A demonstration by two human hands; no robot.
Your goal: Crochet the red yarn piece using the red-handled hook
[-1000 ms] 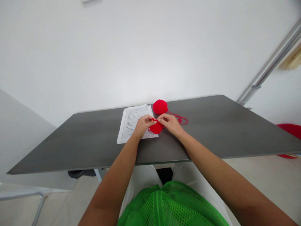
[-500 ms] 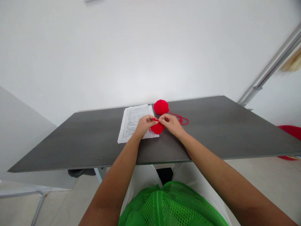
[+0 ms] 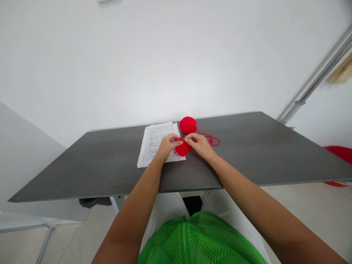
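A small red yarn piece (image 3: 183, 149) hangs between my two hands, just above the table and the sheet's right edge. My left hand (image 3: 168, 146) pinches its upper left edge, where a small yellowish spot shows. The fingers of my right hand (image 3: 200, 144) are closed on its upper right edge. Behind them rests a red ball of yarn (image 3: 188, 125), and a loose red strand (image 3: 215, 143) loops out to its right. A printed white sheet (image 3: 154, 143) lies partly under my left hand.
The dark grey table (image 3: 110, 165) stands against a white wall (image 3: 165, 66). A metal pole (image 3: 316, 82) rises at the right, near a red object (image 3: 339, 151) beyond the table's edge. A green mesh garment (image 3: 200, 242) covers my lap.
The fingers and the red piece have shifted very slightly; both hands keep their grip. The whole view has moved a little.
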